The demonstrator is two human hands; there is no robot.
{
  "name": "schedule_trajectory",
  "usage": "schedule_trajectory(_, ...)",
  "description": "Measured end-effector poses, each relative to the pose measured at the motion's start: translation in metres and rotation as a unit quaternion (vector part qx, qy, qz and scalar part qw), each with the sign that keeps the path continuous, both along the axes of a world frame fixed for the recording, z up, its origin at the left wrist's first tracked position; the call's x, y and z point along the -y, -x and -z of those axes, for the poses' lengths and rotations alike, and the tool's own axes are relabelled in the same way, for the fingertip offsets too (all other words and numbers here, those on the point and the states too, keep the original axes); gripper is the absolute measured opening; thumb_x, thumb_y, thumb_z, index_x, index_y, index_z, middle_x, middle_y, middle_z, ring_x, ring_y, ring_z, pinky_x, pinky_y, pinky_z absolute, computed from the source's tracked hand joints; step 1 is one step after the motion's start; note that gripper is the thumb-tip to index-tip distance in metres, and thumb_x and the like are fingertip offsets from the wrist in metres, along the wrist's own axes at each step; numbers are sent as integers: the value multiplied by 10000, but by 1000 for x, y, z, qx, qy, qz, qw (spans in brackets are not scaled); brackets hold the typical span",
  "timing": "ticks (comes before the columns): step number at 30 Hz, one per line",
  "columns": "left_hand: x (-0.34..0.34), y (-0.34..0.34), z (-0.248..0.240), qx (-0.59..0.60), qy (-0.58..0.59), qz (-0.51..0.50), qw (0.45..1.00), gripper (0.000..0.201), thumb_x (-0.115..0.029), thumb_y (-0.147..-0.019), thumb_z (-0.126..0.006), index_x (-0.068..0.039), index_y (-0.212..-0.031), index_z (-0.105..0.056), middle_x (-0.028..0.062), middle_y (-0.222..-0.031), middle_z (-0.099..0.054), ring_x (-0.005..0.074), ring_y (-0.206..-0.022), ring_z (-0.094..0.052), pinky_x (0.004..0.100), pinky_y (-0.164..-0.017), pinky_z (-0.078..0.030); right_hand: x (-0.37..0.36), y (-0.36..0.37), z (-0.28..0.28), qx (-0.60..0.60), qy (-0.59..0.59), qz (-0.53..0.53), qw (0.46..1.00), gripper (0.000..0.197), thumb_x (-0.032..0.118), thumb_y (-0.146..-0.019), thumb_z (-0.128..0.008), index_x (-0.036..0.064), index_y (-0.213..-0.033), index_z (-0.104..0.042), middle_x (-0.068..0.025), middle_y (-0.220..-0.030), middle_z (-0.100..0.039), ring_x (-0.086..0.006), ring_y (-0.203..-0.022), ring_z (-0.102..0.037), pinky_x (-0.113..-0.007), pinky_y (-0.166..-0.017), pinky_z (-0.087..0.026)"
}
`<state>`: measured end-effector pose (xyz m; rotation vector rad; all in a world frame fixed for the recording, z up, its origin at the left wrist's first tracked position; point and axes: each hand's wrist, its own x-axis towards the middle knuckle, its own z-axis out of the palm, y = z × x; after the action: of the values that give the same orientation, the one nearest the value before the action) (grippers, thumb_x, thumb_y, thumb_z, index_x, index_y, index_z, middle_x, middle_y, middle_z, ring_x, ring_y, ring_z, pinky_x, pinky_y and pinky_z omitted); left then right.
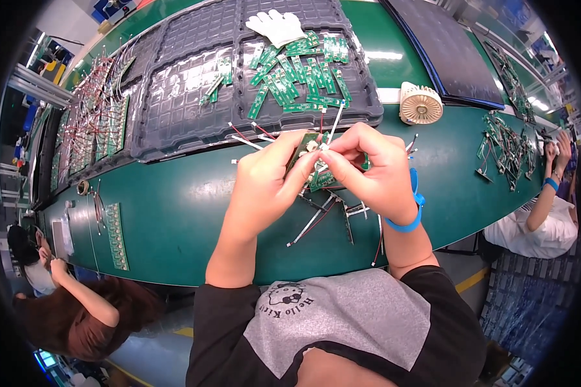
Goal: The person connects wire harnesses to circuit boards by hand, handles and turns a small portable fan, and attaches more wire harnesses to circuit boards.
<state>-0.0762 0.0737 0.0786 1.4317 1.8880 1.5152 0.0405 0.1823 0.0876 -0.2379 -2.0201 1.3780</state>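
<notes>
My left hand [265,184] is closed on a small green circuit board [297,157], raised over the table with its thumb along one side. The fingers of my right hand [376,173] are pinched at a small white connector [324,147] beside that board; whether it is seated in the board's socket is hidden by the fingertips. A white cable [335,122] rises from between the hands. Beneath them lie several boards with wires [329,205], partly covered by my hands. A blue band circles my right wrist.
Beyond my hands sits a black compartment tray [187,119] with loose green boards [290,77] and a white glove [276,27]. A small beige fan [421,103] stands right of it. Wired boards fill the left rack [100,129]; another pile [510,151] lies right. Co-workers sit on both sides.
</notes>
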Motion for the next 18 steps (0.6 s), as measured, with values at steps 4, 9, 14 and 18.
schedule_trajectory(4,0,0,2,-58,-30,-7,998,231,-26,-759,-578,20,-982,-542,143,-811,-602,206,-671,-613,281,-578,-472,-1,-1,3,22,-26,14,999,102,41,-756,-603,-11,-707,-531,-11,-562,-528,-9,-492,-442,-182,-418,-343)
schedule_trajectory(9,-3,-2,1,-120,-63,-2,991,334,11,-755,-545,12,-1087,-510,162,-857,-603,244,-699,-618,300,-595,-477,-4,-1,1,61,19,-10,998,99,26,-734,-622,-26,-710,-541,-21,-624,-553,-19,-537,-471,-169,-467,-365)
schedule_trajectory(14,-4,0,-4,-129,14,38,991,367,22,-755,-538,10,-1118,-490,179,-881,-598,258,-681,-612,309,-580,-474,-13,-1,-1,87,108,-33,990,103,27,-745,-609,-24,-705,-530,5,-620,-513,-10,-543,-436,-164,-481,-348)
schedule_trajectory(18,-4,-4,-6,-160,-3,56,986,389,34,-758,-531,28,-1141,-463,195,-862,-590,250,-619,-609,323,-542,-467,-17,-5,-3,79,74,-50,993,116,56,-758,-605,-8,-714,-519,0,-614,-498,-16,-549,-428,-175,-478,-350)
